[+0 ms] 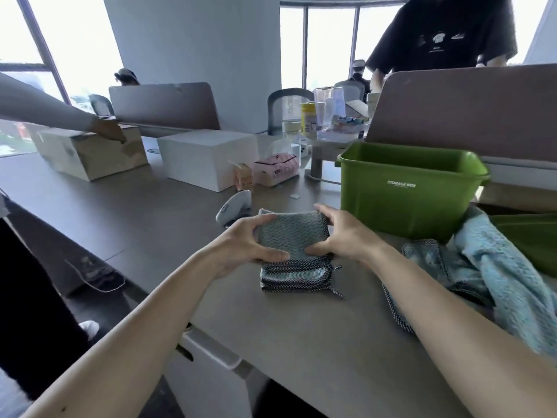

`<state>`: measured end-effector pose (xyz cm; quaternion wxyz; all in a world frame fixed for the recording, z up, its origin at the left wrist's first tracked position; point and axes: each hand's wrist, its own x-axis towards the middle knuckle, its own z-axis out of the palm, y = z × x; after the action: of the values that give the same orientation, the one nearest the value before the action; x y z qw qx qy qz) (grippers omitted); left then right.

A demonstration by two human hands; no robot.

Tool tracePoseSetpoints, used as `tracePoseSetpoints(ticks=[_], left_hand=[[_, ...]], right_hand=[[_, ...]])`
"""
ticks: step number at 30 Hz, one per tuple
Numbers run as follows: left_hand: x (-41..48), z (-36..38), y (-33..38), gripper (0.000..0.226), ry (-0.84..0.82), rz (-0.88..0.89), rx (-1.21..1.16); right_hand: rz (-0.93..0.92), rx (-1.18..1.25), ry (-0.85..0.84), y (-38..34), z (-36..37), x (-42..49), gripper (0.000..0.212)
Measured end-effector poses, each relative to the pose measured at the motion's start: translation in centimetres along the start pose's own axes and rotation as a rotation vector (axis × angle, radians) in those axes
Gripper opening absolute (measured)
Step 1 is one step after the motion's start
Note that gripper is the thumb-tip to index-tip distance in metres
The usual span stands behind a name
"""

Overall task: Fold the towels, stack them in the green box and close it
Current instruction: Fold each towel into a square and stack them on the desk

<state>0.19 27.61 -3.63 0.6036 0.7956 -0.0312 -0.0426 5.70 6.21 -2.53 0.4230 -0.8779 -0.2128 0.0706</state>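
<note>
A folded grey-blue towel point(289, 233) with a dark checked border lies in a thick square on the brown table point(316, 342). My left hand point(244, 241) grips its left side, thumb on top near the front edge. My right hand point(340, 233) grips its right side, fingers curled over the far corner. The green box point(410, 191), marked "STORAGE BOX", stands open just beyond and to the right. Its green lid point(530, 236) lies to the right of it. Unfolded light-blue towels point(488, 273) are heaped at the right, partly over the lid.
A white handheld device point(233, 206) lies just beyond the towel. Farther back stand a pink tissue pack point(275, 170), a white box point(208, 158) and a cardboard box point(90, 152) touched by another person's hand point(108, 129). A person in black stands behind the divider point(467, 107).
</note>
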Motion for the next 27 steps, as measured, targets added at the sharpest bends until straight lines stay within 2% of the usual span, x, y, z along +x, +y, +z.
tracePoseSetpoints(ticks=[4,7,10,12,16,20,24,27], left_hand=[[0.7,0.4,-1.3,0.091,-0.049,-0.067,0.028],[1.5,0.4,-1.7,0.096,-0.093,-0.063,0.137],[2.0,-0.3,-1.7,0.103,-0.085,-0.064,0.39],[2.1,-0.7,-1.9,0.116,-0.076,-0.107,0.494],[1.9,-1.5,-2.7,0.12,-0.104,-0.12,0.525],[2.0,-2.1,-2.6,0.105,-0.096,-0.136,0.536],[1.8,-1.8,-1.7,0.103,-0.089,-0.13,0.573],[1.5,-0.8,-0.3,0.104,-0.025,-0.057,0.608]], right_hand=[[0.046,0.011,-0.013,1.3,0.4,0.3,0.089],[0.084,-0.081,-0.046,1.9,0.3,0.2,0.078],[0.107,-0.133,-0.103,2.0,0.2,0.1,0.083],[0.109,-0.149,-0.146,1.9,0.3,0.0,0.086],[0.015,-0.32,-0.149,2.0,0.5,0.0,0.088],[0.006,-0.371,-0.16,1.8,1.2,0.1,0.076],[-0.005,-0.379,-0.136,1.7,0.8,-0.1,0.084],[-0.012,-0.324,-0.04,1.3,-0.6,-1.0,0.08]])
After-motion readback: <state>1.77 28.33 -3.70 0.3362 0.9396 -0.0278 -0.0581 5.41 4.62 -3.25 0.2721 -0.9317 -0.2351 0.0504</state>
